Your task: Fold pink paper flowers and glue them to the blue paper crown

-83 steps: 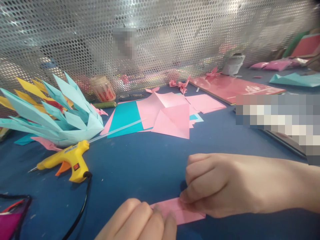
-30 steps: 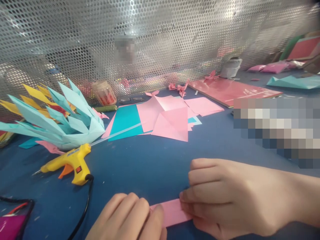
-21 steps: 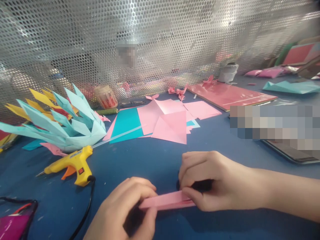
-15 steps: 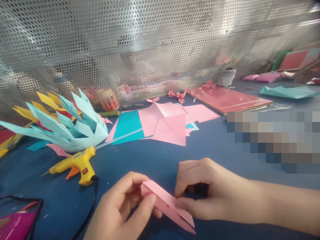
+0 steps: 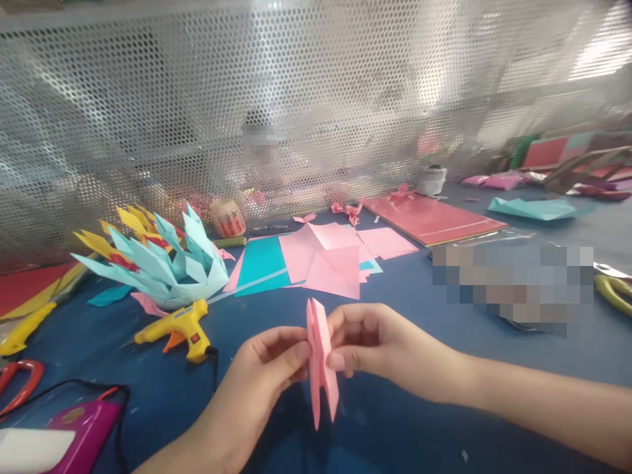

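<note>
A folded piece of pink paper (image 5: 323,349) is held upright between both hands, its long layers slightly parted at the lower end. My left hand (image 5: 274,368) pinches its left side between thumb and fingers. On the right side, my right hand (image 5: 368,342) grips it the same way, thumb in front. Beyond the hands lie loose pink paper sheets (image 5: 336,273) over a teal sheet (image 5: 261,263). A yellow hot glue gun (image 5: 180,329) rests to the left with a clear glue stick in its back.
Behind the glue gun stands a light blue folded-paper piece (image 5: 197,289) with pointed petals. A red board (image 5: 434,220), a jar (image 5: 228,218) and a white container (image 5: 432,181) are near the perforated metal screen (image 5: 320,99). Red-handled scissors (image 5: 24,388) and a purple device (image 5: 93,428) lie left; green-handled scissors (image 5: 615,289) lie right.
The pink folded paper has turned from slanting to upright. My right hand has moved left and now grips its side. The view has shifted, showing more of the table's left.
</note>
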Demonstrator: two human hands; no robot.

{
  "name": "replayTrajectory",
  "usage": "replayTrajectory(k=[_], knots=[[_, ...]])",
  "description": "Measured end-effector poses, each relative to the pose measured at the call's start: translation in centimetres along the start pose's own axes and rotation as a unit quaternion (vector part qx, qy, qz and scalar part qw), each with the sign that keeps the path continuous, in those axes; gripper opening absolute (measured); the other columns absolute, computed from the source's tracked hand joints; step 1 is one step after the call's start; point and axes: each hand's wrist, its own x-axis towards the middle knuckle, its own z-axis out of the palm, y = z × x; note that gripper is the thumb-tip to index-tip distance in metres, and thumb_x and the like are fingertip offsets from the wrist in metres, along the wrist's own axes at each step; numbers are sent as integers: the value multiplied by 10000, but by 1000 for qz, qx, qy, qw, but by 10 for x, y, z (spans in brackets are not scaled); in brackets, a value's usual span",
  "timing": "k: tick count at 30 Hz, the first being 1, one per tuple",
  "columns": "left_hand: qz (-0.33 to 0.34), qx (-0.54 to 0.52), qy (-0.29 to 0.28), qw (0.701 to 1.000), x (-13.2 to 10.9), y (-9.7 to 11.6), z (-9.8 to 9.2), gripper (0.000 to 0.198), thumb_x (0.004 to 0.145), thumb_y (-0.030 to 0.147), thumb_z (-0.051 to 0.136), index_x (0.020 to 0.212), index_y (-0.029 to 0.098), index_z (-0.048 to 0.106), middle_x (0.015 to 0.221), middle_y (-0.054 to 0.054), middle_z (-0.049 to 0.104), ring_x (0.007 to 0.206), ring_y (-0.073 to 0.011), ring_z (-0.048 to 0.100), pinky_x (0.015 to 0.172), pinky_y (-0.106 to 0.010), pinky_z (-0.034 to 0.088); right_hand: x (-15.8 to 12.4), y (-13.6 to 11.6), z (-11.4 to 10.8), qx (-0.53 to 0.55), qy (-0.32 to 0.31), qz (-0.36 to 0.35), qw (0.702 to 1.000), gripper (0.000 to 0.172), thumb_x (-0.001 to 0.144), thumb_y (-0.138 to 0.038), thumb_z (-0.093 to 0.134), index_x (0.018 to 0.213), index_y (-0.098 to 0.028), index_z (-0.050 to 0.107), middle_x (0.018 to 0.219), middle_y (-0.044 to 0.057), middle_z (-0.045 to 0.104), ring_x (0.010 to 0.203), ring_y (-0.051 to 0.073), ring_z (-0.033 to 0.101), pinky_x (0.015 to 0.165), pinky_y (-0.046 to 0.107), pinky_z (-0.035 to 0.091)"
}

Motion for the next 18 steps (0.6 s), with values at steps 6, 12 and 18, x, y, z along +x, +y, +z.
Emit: replayTrajectory(k=[6, 12, 18], knots=[[30, -53, -51, 997, -7, 11, 15, 135, 855, 269, 618, 912, 207, 724, 829, -20, 736, 782, -145, 657, 792, -268, 486, -1, -9, 6, 23, 16, -6, 1000, 304, 656, -302, 808, 816, -140, 606, 698, -17, 638, 645, 87, 587, 637, 223, 449], [41, -77, -57, 995, -4, -1, 28, 161, 880, 288, 581, 939, 225, 716, 877, -14, 723, 872, -149, 638, 828, -256, 472, -11, -4, 7, 24, 62, -89, 994, 305, 681, -201, 790, 770, -178, 499, 715, -47, 622, 652, 85, 610, 644, 224, 485], [31, -61, -46, 997, 0, -13, 22, 164, 811, 333, 666, 928, 233, 722, 883, -13, 712, 883, -144, 621, 820, -230, 469, -19, 4, 1, -91, 63, -199, 974, 555, 785, -17, 604, 1201, -330, 413, 894, -64, 615, 769, 101, 668, 754, 280, 554]])
